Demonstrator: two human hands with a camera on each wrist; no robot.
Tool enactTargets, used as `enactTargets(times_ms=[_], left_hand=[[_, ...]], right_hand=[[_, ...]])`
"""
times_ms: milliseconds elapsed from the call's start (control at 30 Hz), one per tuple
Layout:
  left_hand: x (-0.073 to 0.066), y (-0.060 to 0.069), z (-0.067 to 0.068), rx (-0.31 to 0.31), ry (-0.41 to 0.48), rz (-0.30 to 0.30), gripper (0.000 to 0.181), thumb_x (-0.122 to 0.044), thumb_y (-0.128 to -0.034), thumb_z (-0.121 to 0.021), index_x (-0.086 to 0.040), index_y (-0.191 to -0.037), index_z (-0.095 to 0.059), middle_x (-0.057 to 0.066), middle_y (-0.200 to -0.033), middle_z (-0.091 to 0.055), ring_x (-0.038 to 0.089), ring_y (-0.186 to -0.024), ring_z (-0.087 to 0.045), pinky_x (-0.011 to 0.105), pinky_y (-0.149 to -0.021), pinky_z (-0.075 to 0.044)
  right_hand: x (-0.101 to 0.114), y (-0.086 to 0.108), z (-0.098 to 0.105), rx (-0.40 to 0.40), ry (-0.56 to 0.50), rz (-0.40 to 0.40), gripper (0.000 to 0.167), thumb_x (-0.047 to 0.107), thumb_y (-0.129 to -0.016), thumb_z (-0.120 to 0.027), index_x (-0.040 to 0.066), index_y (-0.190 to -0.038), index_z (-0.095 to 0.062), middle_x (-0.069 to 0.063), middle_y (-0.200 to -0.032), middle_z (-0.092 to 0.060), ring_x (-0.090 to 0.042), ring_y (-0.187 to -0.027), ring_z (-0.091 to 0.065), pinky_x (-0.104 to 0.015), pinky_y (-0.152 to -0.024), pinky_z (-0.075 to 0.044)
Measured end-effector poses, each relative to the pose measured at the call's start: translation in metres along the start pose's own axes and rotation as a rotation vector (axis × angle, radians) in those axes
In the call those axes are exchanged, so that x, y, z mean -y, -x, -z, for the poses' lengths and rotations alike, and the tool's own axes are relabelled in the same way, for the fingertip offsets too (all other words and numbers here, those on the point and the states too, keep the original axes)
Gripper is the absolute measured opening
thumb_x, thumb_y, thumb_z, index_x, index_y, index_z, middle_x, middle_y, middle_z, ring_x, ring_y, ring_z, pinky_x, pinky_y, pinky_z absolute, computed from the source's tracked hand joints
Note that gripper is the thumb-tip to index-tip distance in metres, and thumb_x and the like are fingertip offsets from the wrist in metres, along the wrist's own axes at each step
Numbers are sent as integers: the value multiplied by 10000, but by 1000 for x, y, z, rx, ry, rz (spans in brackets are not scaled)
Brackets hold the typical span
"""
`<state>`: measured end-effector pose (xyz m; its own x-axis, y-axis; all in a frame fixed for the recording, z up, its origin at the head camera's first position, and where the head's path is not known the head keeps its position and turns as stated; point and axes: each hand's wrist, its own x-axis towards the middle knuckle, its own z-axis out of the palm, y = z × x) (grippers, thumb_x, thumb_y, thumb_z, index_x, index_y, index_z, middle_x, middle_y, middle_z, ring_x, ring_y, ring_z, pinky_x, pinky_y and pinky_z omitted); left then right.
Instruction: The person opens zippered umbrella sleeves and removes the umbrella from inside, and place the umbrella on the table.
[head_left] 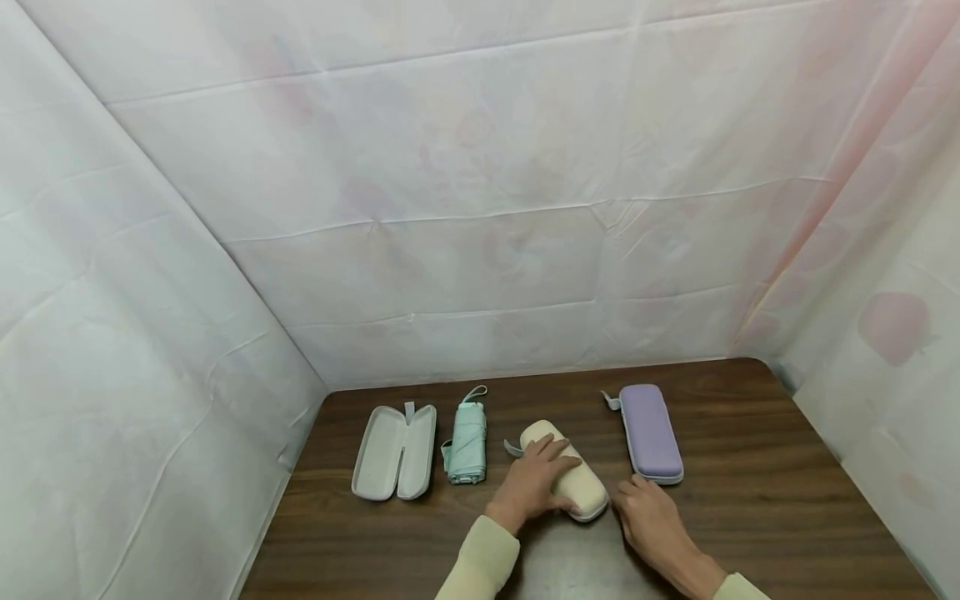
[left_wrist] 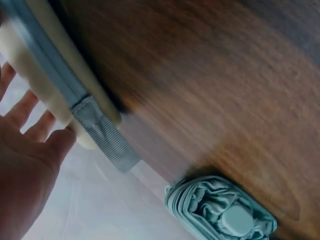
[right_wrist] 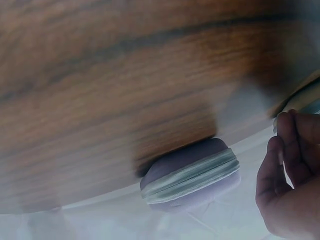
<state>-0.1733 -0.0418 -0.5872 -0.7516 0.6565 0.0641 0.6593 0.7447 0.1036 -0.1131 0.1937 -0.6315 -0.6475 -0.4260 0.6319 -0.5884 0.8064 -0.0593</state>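
Note:
Across the cream case (head_left: 583,490) lies my left hand (head_left: 534,483), fingers over its top and thumb at the near side, gripping it. In the left wrist view, my left hand (left_wrist: 30,160) is beside the case's (left_wrist: 42,75) grey zipper band. My right hand (head_left: 654,521) is at the case's right end, fingers curled and fingertips together. The right wrist view has these fingers of my right hand (right_wrist: 292,170) beside the cream case's (right_wrist: 305,100) end; whether they pinch a zipper pull is hidden.
Just beyond my right hand lies a closed purple case (head_left: 651,429), its end (right_wrist: 190,175) facing the right wrist camera. A folded mint umbrella (head_left: 468,442) and an open pale case (head_left: 378,454) lie to the left on the wooden table (head_left: 757,508). Hanging sheets surround the table.

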Motion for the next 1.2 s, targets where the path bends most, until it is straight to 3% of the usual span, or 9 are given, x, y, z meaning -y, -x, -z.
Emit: enactTargets(times_ms=[400, 800, 1067, 1200], left_hand=[[-2, 0, -7, -53, 17, 12, 733, -604, -784, -820, -285, -1424, -655, 14, -1574, -525, 288, -1493, -457, 508, -1192, -418], [-7, -3, -12, -84, -35, 38, 722, -637, -770, -795, -288, -1393, -684, 13, -1547, -553, 294, -1474, -486, 497, -1174, -440], [-12, -3, -12, -95, -36, 58, 692, -623, -780, -797, -268, -1366, -695, 31, -1536, -568, 302, -1458, -501, 502, -1173, -439], [-15, -4, -12, -110, -33, 76, 680, -617, -781, -801, -264, -1354, -701, 35, -1527, -575, 304, -1448, -511, 508, -1168, -445]], right_hand=[[-2, -2, 4, 1, 2, 29, 234, 0, -671, -737, 149, -624, -563, 44, -661, -510, -224, -673, -487, -373, -600, -428], [10, -1, 12, 96, 1, -50, 264, -41, -701, -798, 137, -639, -614, 54, -663, -522, -187, -693, -510, -341, -610, -446], [13, 0, 15, 130, 11, -63, 277, -37, -686, -838, 145, -663, -630, 59, -674, -525, -196, -715, -526, -353, -636, -459], [13, 0, 14, 110, 11, -65, 279, -43, -668, -835, 144, -655, -629, 58, -680, -534, -201, -714, -531, -355, -635, -466]])
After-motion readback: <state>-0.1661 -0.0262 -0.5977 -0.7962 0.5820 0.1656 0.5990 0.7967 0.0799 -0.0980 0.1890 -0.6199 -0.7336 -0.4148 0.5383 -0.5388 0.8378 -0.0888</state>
